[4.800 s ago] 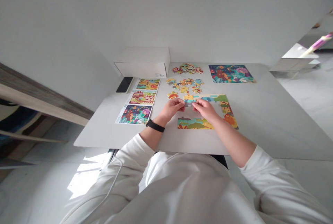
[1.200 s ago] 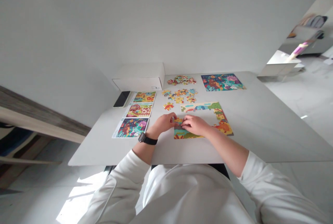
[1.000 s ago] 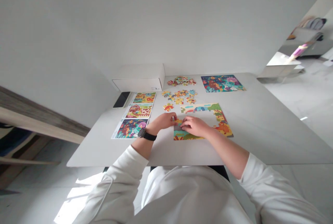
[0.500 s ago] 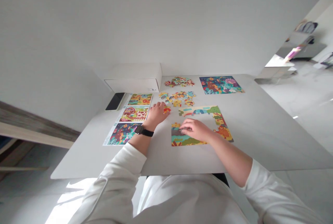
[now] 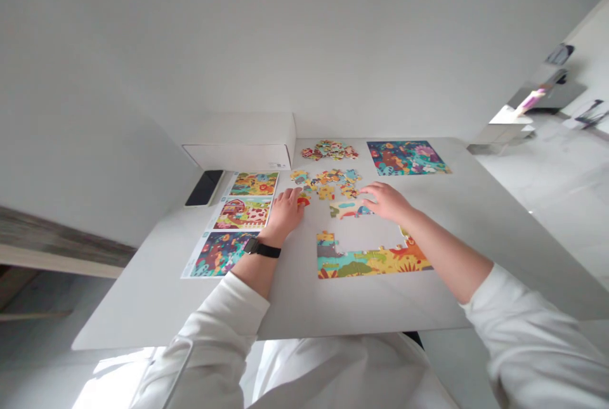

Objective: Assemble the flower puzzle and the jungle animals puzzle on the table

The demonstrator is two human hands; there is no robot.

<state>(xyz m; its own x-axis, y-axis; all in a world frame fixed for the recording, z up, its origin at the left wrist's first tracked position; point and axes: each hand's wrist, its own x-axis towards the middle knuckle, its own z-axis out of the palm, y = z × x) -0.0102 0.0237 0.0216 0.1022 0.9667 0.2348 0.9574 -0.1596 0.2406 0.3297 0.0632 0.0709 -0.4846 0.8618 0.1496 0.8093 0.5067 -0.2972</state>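
A partly built puzzle (image 5: 371,261) lies in front of me on the white table (image 5: 476,219): its bottom strip and left corner are joined, and a top strip (image 5: 346,208) lies further back. My left hand (image 5: 285,212), with a black watch (image 5: 261,248) on the wrist, rests to the left of it, its fingertips closed on a loose red-and-yellow piece (image 5: 302,201). My right hand (image 5: 387,201) reaches over the top strip with its fingers stretched out towards the scattered loose pieces (image 5: 328,181). It holds nothing.
A second heap of pieces (image 5: 328,149) and a finished blue puzzle (image 5: 405,157) lie at the back. Three picture cards (image 5: 240,212) line the left side, beside a black phone (image 5: 204,187). A white box (image 5: 242,142) stands against the wall.
Both hands left the puzzle's left corner. My left hand went back-left to the loose red-and-yellow piece; my right hand then reached forward to the scattered pieces. The camera view shifted closer.
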